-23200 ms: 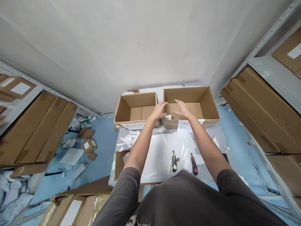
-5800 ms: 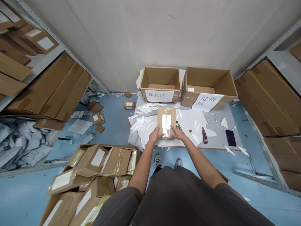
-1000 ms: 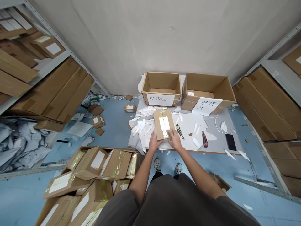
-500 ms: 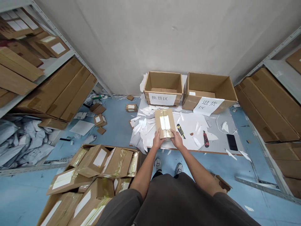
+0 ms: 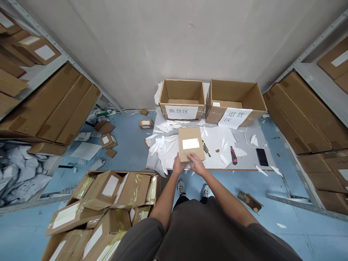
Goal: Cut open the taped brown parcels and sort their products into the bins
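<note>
A flat brown cardboard parcel with a white label on its top face lies on the white table, near the front edge. My left hand grips its near left corner. My right hand rests on its near edge with fingers laid over the top. A yellow and black utility knife lies just right of the parcel. A red utility knife lies farther right.
Two open cartons with paper signs, left and right, stand at the table's back. Paper scraps litter the left side. A black phone lies at right. A bin of taped parcels sits at lower left. Shelves flank both sides.
The parcel has been turned over: the taped seam side showed before, and now a plain face with a white label is up. Both hands stay at its near end.
</note>
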Action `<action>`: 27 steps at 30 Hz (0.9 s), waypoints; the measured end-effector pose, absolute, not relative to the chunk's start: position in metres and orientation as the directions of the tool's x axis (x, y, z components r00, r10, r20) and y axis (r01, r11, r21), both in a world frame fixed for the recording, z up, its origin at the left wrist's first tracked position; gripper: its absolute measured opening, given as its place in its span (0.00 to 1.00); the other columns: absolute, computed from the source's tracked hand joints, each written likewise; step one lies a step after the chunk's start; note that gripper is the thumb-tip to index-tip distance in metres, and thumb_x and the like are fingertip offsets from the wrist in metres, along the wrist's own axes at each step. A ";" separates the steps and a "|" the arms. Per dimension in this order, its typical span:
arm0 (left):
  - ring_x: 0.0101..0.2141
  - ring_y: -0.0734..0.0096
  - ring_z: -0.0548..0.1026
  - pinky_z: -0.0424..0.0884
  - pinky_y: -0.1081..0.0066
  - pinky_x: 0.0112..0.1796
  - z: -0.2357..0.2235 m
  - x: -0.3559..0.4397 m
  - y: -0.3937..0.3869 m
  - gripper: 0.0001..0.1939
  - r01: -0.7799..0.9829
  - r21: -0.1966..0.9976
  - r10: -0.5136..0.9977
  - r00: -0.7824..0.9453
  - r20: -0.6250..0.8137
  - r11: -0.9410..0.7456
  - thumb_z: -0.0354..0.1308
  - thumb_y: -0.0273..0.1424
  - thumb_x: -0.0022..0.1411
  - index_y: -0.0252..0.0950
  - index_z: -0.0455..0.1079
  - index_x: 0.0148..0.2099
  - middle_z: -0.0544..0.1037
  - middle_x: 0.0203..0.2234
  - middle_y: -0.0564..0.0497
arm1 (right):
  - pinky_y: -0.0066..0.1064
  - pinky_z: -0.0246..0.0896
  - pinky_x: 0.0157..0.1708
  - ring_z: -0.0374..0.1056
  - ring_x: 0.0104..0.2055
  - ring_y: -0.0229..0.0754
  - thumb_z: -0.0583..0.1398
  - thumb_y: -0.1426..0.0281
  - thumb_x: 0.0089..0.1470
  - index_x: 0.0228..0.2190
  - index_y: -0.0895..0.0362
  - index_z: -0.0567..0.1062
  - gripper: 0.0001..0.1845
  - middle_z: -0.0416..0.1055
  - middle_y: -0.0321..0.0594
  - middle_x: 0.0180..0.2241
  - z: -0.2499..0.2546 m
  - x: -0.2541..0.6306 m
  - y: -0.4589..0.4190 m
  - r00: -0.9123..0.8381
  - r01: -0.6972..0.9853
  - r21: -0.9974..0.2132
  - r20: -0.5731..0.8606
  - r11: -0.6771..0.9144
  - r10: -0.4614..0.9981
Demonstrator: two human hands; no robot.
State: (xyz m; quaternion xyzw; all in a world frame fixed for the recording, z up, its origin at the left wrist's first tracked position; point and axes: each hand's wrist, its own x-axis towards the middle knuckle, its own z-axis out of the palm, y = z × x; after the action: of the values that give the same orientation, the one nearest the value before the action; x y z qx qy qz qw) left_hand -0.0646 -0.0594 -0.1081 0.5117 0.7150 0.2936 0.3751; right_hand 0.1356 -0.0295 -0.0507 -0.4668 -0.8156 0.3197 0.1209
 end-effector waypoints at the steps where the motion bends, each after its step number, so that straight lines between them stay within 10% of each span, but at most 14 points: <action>1: 0.68 0.46 0.66 0.68 0.53 0.63 -0.102 -0.066 -0.058 0.66 0.552 0.782 0.957 -0.183 -0.225 0.289 0.76 0.35 0.52 0.40 0.39 0.81 0.63 0.70 0.35 | 0.51 0.49 0.73 0.49 0.76 0.55 0.64 0.77 0.55 0.71 0.54 0.65 0.43 0.57 0.52 0.73 -0.052 0.144 -0.025 -0.480 0.723 -0.607 -0.097 0.330 0.872; 4: 0.72 0.45 0.60 0.64 0.54 0.66 -0.083 -0.063 -0.050 0.65 0.667 0.709 0.971 -0.113 -0.209 0.230 0.75 0.34 0.55 0.46 0.37 0.81 0.49 0.77 0.37 | 0.55 0.48 0.72 0.45 0.77 0.61 0.68 0.73 0.54 0.73 0.53 0.60 0.49 0.50 0.55 0.75 -0.052 0.168 -0.013 -0.293 0.832 -0.529 -0.159 0.169 0.943; 9: 0.68 0.35 0.65 0.67 0.50 0.62 -0.066 -0.040 -0.038 0.61 0.762 0.593 0.947 -0.079 -0.311 0.259 0.74 0.35 0.57 0.49 0.40 0.81 0.34 0.79 0.33 | 0.42 0.64 0.62 0.66 0.67 0.54 0.65 0.70 0.61 0.76 0.50 0.49 0.51 0.59 0.54 0.68 -0.054 0.180 -0.006 -0.231 0.844 -0.536 -0.398 -0.021 0.888; 27: 0.64 0.39 0.71 0.68 0.53 0.60 -0.066 -0.035 -0.039 0.58 0.784 0.549 0.940 -0.123 -0.320 0.289 0.72 0.33 0.60 0.52 0.40 0.81 0.39 0.78 0.35 | 0.37 0.66 0.57 0.71 0.60 0.52 0.65 0.73 0.62 0.76 0.48 0.50 0.49 0.60 0.51 0.64 -0.059 0.175 -0.007 -0.211 0.827 -0.559 -0.412 -0.063 0.886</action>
State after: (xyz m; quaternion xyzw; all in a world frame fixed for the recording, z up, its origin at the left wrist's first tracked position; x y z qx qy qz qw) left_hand -0.0351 -0.0395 -0.0664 0.5831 0.7391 0.1238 0.3138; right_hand 0.1746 -0.0075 -0.0587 -0.6267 -0.6834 0.3723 0.0396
